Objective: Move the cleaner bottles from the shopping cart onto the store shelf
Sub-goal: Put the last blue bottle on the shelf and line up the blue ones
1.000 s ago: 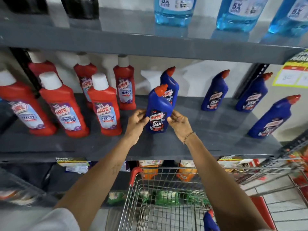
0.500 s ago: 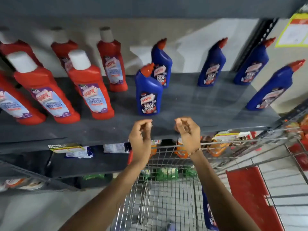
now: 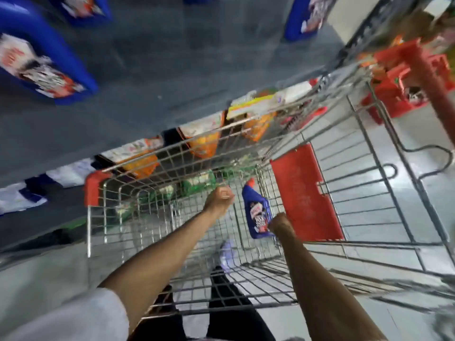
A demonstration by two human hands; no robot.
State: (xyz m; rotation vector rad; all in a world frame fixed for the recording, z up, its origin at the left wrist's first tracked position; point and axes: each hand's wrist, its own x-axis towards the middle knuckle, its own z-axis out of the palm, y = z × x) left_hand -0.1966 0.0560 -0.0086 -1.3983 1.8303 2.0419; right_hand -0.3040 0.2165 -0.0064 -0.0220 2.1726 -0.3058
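I see one blue bottle standing nearly upright in the cart, cap up, against the red flap. My right hand touches its bottom corner; I cannot tell its grip. My left hand is a fist, empty, just beside. The grey shelf is above.

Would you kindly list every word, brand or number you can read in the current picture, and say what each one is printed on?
No text can be read with certainty; motion blur smears everything.
Blue bottle in the shopping cart, at the right hand: red and white label, lettering blurred.
Blue bottles on the shelf: labels smeared, unreadable.
Red cart flap: faint embossed marks, illegible.
Orange packets behind the cart: print too blurred.
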